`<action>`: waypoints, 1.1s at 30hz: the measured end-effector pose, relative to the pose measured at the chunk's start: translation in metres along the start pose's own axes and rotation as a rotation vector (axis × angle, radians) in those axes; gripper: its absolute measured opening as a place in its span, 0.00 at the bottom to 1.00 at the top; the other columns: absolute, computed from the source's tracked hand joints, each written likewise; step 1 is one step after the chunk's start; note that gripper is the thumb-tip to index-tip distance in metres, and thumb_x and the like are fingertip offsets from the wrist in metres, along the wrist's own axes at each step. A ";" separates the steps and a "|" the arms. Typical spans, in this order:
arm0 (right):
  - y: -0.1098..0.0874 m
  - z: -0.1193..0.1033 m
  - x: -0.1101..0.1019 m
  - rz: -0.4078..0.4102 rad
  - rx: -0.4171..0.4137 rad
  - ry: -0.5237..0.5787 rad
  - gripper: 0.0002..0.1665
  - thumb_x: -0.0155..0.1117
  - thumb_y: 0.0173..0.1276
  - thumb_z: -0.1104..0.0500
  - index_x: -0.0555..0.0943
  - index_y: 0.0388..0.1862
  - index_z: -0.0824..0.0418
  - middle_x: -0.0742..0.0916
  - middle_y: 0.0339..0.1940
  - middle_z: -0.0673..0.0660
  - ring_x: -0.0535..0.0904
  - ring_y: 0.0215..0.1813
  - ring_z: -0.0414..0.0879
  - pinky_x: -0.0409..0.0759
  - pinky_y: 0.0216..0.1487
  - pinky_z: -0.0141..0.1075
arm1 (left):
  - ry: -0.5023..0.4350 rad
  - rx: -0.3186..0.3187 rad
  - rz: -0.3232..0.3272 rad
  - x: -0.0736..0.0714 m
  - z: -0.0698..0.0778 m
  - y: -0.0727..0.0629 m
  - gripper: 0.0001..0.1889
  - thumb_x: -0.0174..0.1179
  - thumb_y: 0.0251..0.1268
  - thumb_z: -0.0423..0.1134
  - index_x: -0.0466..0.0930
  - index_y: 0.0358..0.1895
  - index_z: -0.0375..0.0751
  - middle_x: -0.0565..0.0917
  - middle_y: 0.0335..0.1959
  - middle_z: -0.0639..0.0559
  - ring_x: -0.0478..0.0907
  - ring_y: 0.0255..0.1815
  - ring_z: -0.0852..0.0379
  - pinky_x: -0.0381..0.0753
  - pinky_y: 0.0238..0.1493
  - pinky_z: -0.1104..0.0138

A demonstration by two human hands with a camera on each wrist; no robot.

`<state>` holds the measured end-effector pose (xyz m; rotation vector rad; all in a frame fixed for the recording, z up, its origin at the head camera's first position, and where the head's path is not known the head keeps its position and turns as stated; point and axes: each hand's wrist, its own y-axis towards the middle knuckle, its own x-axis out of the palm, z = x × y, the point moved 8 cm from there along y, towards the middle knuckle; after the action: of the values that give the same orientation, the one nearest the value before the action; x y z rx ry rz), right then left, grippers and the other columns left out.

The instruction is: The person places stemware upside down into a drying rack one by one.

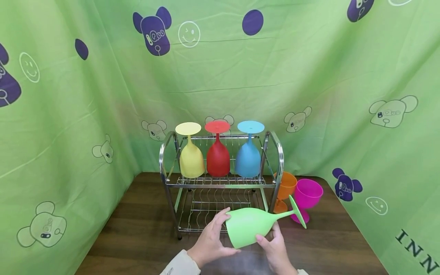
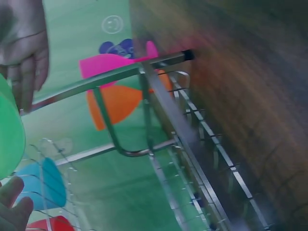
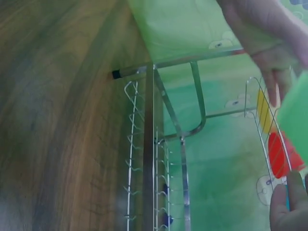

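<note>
A matte light-green goblet with a tapered bowl, thin stem and round foot is held on its side at five o'clock in the head view, mouth towards eight o'clock, foot between two and three. The left hand grasps its rim between fingers and thumb from eight o'clock; the right hand grasps the bowl near the stem from about five. At the goblet's eleven o'clock, a silvery metal two-tier wire rack stands on a brown wood-grain tabletop. Its upper tier bears upside-down goblets: matte yellow, red and blue, running from nine towards three o'clock. An upright orange goblet, partly behind the rack, and an upright magenta goblet stand towards one and two o'clock
</note>
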<state>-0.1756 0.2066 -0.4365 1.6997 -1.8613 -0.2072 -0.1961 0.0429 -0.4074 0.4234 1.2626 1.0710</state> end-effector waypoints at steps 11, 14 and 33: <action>0.006 0.000 0.002 0.088 -0.099 -0.311 0.43 0.63 0.43 0.84 0.67 0.60 0.62 0.77 0.51 0.39 0.75 0.49 0.31 0.75 0.45 0.22 | 0.068 -0.183 -0.105 -0.005 -0.024 -0.009 0.48 0.79 0.33 0.51 0.68 0.62 0.36 0.72 0.64 0.42 0.73 0.61 0.48 0.76 0.53 0.50; 0.008 0.003 0.001 0.071 -0.148 -0.445 0.43 0.68 0.37 0.82 0.66 0.57 0.75 0.77 0.50 0.37 0.75 0.48 0.29 0.74 0.45 0.21 | 0.037 -0.216 -0.038 -0.022 -0.034 -0.015 0.44 0.77 0.36 0.49 0.70 0.61 0.34 0.76 0.60 0.42 0.74 0.58 0.47 0.75 0.53 0.50; 0.040 0.062 -0.019 0.008 -0.237 -1.057 0.40 0.82 0.32 0.63 0.75 0.47 0.72 0.85 0.37 0.62 0.82 0.37 0.54 0.80 0.37 0.46 | 0.146 -0.483 0.658 -0.121 -0.089 -0.060 0.23 0.64 0.41 0.16 0.72 0.46 0.26 0.75 0.39 0.37 0.72 0.38 0.47 0.67 0.44 0.69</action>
<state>-0.2421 0.2145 -0.4729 1.5072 -2.3796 -1.4891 -0.2442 -0.1109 -0.4140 0.3986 0.9529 1.9411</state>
